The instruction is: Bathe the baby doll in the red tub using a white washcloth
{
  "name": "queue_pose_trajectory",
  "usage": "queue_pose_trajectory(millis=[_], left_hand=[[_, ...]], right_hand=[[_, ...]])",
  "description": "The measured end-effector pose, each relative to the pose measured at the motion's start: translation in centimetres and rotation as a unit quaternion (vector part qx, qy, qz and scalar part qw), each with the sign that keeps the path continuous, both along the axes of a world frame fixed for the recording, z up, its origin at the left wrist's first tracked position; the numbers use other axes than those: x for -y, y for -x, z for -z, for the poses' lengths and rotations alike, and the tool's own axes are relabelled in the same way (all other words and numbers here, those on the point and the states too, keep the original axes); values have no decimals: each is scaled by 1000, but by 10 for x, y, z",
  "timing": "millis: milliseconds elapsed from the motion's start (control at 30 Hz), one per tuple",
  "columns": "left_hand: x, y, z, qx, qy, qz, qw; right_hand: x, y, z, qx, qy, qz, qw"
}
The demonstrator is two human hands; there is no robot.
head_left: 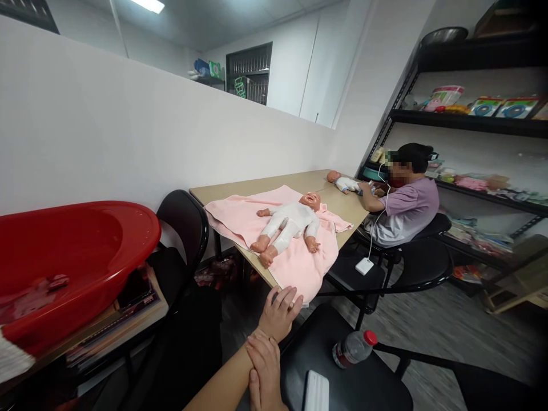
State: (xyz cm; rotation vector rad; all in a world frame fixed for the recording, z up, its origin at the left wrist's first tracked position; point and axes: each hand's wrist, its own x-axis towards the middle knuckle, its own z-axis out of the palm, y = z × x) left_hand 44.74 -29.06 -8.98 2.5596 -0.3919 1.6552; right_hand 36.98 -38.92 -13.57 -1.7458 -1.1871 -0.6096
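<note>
My left hand (280,311) reaches to the near corner of the table, its fingers stretched out over the edge of a pink towel (303,274). Wrapped over my left wrist is my right hand (264,365), thumb on the left side. On the towel a baby doll (291,220) in a white suit lies on its back, head away from me and bare feet towards me. Neither hand touches the doll. Part of the towel hangs over the table's front edge, partly hidden by my left fingers.
A red baby bathtub (128,228) stands at left beside a black chair (184,220). A bottle with red cap (353,348) and a white device (317,391) lie on the near chair seat (342,382). Across the table (240,185), a seated person (411,200) handles another doll (345,182).
</note>
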Motion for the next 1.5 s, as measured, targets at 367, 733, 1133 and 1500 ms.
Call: queue_pose_trajectory(millis=[367, 733, 1133, 1500], left_hand=[[-3, 0, -5, -1, -5, 9, 1000], [0, 0, -3, -14, 2, 7, 1000], [1, 4, -4, -6, 13, 1, 1000], [-2, 13, -13, 4, 18, 30, 999]], right_hand=[[38, 21, 61, -130, 5, 155, 979], [89, -67, -54, -265, -369, 259, 852], [11, -316, -180, -556, -473, 10, 683], [-42, -437, -209, -626, -417, -18, 658]])
